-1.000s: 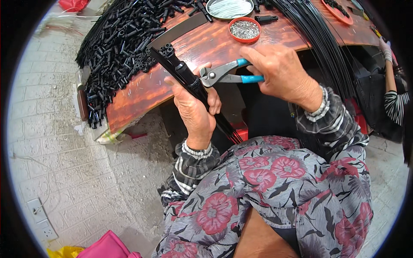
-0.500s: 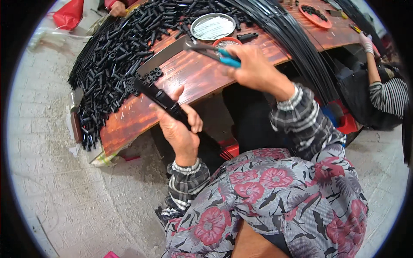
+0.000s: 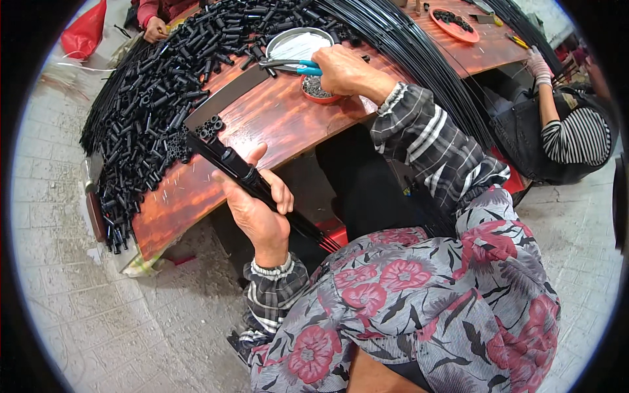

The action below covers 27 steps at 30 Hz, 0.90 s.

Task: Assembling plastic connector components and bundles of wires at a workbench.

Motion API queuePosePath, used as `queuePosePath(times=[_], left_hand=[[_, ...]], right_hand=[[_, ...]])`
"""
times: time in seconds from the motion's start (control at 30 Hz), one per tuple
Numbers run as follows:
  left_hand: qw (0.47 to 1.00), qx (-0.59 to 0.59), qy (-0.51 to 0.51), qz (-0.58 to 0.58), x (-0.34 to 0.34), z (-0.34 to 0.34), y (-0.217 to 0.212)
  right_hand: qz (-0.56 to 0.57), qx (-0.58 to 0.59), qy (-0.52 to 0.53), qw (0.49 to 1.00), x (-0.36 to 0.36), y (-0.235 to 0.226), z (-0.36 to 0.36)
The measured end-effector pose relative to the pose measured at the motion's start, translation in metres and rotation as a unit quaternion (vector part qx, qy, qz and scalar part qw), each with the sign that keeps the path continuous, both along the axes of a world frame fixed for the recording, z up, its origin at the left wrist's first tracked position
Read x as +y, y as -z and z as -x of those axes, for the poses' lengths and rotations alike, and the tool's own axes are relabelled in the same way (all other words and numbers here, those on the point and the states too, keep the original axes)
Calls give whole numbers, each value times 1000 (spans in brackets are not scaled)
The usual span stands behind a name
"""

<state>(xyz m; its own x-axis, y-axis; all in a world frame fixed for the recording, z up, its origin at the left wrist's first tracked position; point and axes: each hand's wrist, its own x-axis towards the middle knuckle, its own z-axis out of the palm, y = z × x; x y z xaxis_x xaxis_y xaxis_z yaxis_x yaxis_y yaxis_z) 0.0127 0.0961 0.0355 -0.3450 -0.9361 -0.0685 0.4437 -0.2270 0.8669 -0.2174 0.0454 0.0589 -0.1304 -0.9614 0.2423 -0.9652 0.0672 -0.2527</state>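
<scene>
My left hand (image 3: 255, 213) is closed round a slanting bundle of thin black rods (image 3: 298, 226). Thick black sleeves (image 3: 237, 164) sit at the bundle's upper end, over the table edge; my thumb sticks up away from them. In my right hand (image 3: 347, 72) is a pair of pliers (image 3: 308, 68) with blue handles. Their dark jaws lie over the near left rim of a round metal tray (image 3: 269, 47) holding thin whitish sticks. Whether the jaws grip anything is too small to tell. Below that hand stands an orange bowl (image 3: 319, 99) of small metal bits.
A big heap of short black tubes (image 3: 144, 124) covers the table's left side, beside an upright metal strip (image 3: 226, 98). Long black rods (image 3: 419, 65) cross at right, near an orange plate (image 3: 452, 29). A wooden-handled knife (image 3: 95, 213) is at the left edge. Two other people work nearby.
My right hand has reached farther over the table with the pliers, toward the tray. My left hand keeps its hold on the rods. The whole view has shifted somewhat.
</scene>
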Motion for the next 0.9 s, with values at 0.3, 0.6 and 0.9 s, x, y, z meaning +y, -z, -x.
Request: queuePosePath(times=[0.3, 0.6, 0.9], left_hand=[[1000, 9, 23, -9, 14, 4, -12], [997, 70, 28, 25, 0, 9, 0], [997, 36, 33, 54, 11, 10, 21]], right_hand=[[30, -189, 31, 981, 18, -13, 29], [-27, -697, -67, 713, 48, -19, -4], [25, -819, -143, 556, 90, 30, -84]])
